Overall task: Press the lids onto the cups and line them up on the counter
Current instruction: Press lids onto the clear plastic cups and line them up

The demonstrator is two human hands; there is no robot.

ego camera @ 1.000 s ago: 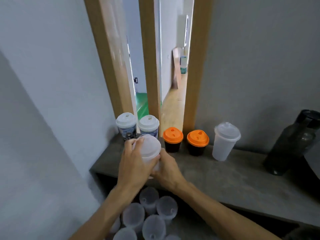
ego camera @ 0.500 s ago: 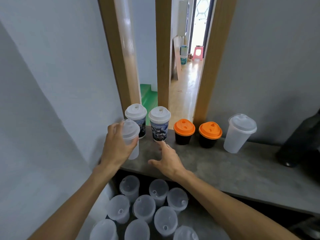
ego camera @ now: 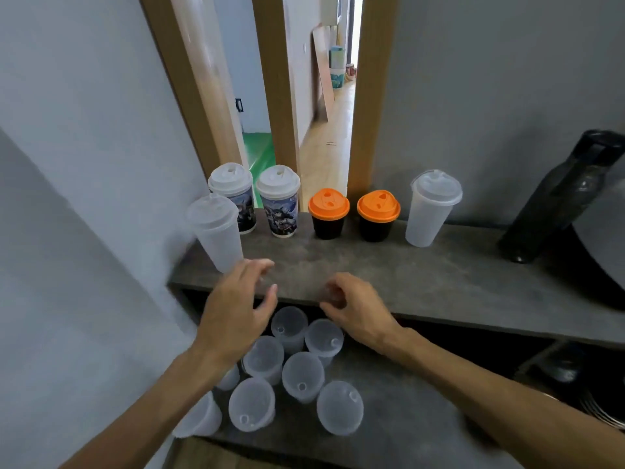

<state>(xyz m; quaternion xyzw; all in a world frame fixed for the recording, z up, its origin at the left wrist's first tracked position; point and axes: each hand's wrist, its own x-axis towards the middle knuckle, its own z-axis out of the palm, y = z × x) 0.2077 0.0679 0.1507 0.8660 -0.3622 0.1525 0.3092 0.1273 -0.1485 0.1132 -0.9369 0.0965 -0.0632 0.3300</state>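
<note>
A frosted clear cup with its lid on (ego camera: 216, 231) stands at the left end of the grey counter (ego camera: 422, 282), in front of two printed cups with white lids (ego camera: 236, 198) (ego camera: 280, 204). Two black cups with orange lids (ego camera: 328, 213) (ego camera: 378, 214) and another frosted lidded cup (ego camera: 429, 208) continue the row to the right. My left hand (ego camera: 236, 313) hovers empty just below the left frosted cup, fingers spread. My right hand (ego camera: 358, 306) is at the counter's front edge, fingers loosely curled, holding nothing. Several lidded frosted cups (ego camera: 297, 367) stand on a lower shelf.
A dark bottle (ego camera: 558, 198) stands at the counter's right end beside a large dark round object (ego camera: 602, 258). A grey wall closes in on the left. Behind the row, wooden frames border an opening onto a hallway.
My left hand set the frosted lidded cup down at the left end of the counter and let go. Both hands have drawn back toward the counter's front edge.
</note>
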